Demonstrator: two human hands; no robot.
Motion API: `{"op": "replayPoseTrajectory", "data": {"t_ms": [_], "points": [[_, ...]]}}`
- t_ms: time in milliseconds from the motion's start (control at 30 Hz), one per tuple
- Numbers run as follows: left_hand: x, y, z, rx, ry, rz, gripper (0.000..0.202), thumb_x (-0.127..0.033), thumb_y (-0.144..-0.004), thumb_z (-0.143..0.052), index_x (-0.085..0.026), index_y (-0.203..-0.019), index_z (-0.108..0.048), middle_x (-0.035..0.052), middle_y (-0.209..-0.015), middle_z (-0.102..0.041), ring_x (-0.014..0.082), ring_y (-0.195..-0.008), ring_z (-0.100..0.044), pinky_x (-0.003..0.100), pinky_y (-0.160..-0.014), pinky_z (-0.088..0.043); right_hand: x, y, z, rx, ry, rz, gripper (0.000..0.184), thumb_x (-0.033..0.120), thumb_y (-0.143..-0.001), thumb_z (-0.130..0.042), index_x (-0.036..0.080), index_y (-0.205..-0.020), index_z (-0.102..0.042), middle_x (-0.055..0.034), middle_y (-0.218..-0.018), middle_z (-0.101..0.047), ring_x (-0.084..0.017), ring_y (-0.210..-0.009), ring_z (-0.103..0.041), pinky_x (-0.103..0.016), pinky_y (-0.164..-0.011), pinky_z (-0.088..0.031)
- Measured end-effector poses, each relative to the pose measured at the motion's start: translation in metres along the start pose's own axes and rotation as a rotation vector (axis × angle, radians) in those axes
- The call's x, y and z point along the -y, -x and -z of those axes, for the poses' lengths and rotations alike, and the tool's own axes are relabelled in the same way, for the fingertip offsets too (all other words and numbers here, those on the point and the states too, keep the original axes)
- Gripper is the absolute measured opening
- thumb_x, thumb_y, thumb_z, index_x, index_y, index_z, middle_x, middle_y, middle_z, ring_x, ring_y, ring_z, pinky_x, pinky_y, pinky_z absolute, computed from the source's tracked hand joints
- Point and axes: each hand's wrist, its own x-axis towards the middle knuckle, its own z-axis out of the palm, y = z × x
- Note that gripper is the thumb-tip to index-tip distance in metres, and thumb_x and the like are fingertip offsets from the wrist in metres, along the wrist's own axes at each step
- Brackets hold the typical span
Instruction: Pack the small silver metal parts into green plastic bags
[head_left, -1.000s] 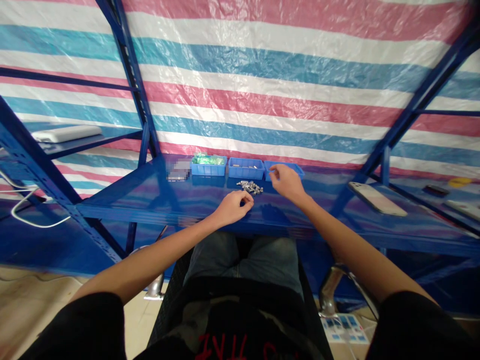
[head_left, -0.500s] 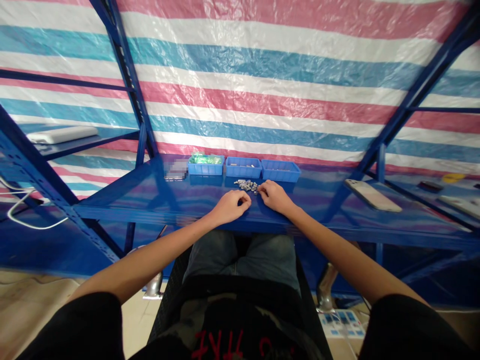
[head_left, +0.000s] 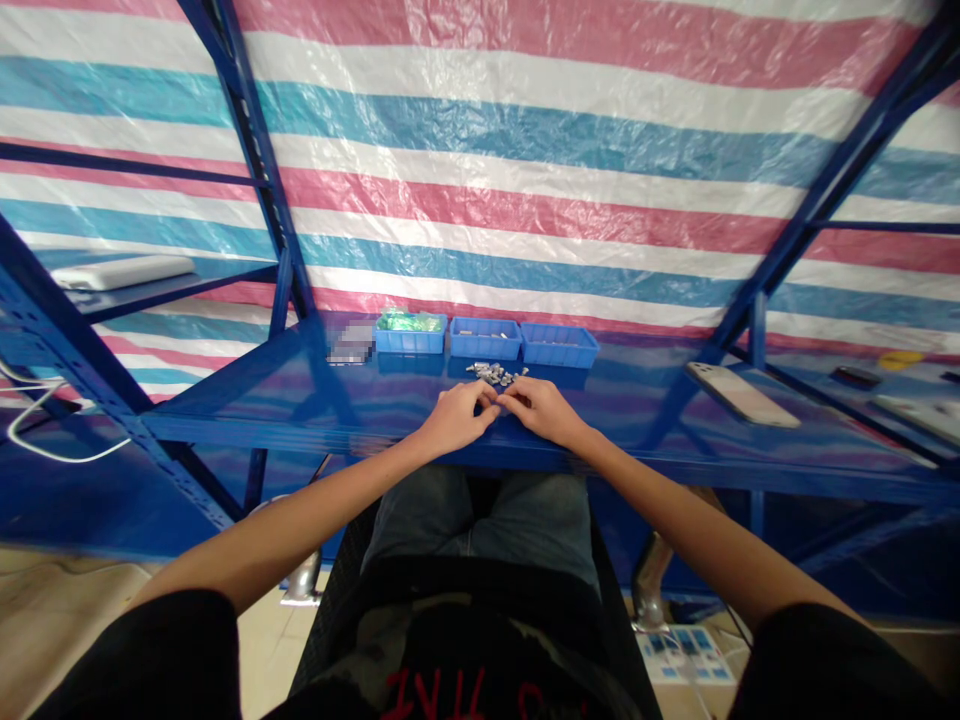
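My left hand (head_left: 456, 415) and my right hand (head_left: 541, 408) meet fingertip to fingertip on the blue shelf (head_left: 630, 410), just in front of a small pile of silvery metal parts (head_left: 495, 374). Both hands are pinched closed on something too small to make out. Behind the pile stand three blue bins in a row: the left bin (head_left: 409, 335) holds green material, the middle bin (head_left: 485, 338) has a few small parts, and the right bin (head_left: 559, 346) looks nearly bare.
A phone (head_left: 741, 394) lies on the shelf to the right. Blue rack uprights (head_left: 262, 180) flank the work spot. A white flat device (head_left: 120, 270) rests on the left shelf, with a white cable (head_left: 45, 440) below it. A striped tarp hangs behind.
My right hand came back from the right bin to the pile, then drew in to meet my left hand. My left hand stayed nearly in place.
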Motion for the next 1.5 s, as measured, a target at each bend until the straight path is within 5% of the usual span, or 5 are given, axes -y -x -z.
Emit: {"op": "replayPoseTrajectory", "data": {"t_ms": [367,633,1167,1500], "points": [[-0.004,0.001,0.000,-0.004,0.117,-0.084,0.008,-0.024,-0.082,-0.051,-0.018,-0.086,-0.054,0.0019,-0.083,-0.064,0.0157,-0.078,-0.060,0.027,-0.071,-0.045,0.004,0.000,-0.004,0.066,0.024,0.031,0.035,0.029,-0.092,-0.038,0.017,-0.062,-0.053,-0.0018,-0.061,-0.057,-0.013,-0.057,-0.049,-0.025,-0.057,-0.034],[-0.001,0.000,0.000,-0.009,0.107,0.011,0.017,-0.029,-0.089,-0.040,-0.019,-0.091,-0.054,0.0026,-0.085,-0.066,0.0168,-0.081,-0.061,0.027,-0.072,-0.044,0.014,0.007,-0.001,-0.052,-0.015,0.072,0.013,0.019,-0.086,-0.046,0.019,-0.097,-0.052,-0.0056,-0.087,-0.058,-0.017,-0.075,-0.054,-0.028,-0.067,-0.042],[-0.004,0.000,0.002,-0.013,0.154,-0.025,0.013,-0.023,-0.082,-0.049,-0.020,-0.094,-0.053,0.0003,-0.080,-0.064,0.0152,-0.076,-0.060,0.027,-0.073,-0.045,0.012,0.004,-0.002,-0.040,0.014,-0.009,0.016,0.024,-0.090,-0.041,0.018,-0.081,-0.053,-0.0040,-0.078,-0.059,-0.016,-0.069,-0.054,-0.027,-0.065,-0.041],[-0.006,0.001,0.004,-0.007,0.134,0.001,0.020,-0.029,-0.089,-0.040,-0.019,-0.088,-0.057,0.0019,-0.082,-0.066,0.0165,-0.079,-0.061,0.027,-0.073,-0.043,0.012,0.007,-0.003,-0.049,0.035,0.053,0.010,0.017,-0.087,-0.043,0.019,-0.092,-0.051,-0.0055,-0.086,-0.059,-0.017,-0.077,-0.056,-0.028,-0.070,-0.042]]}}
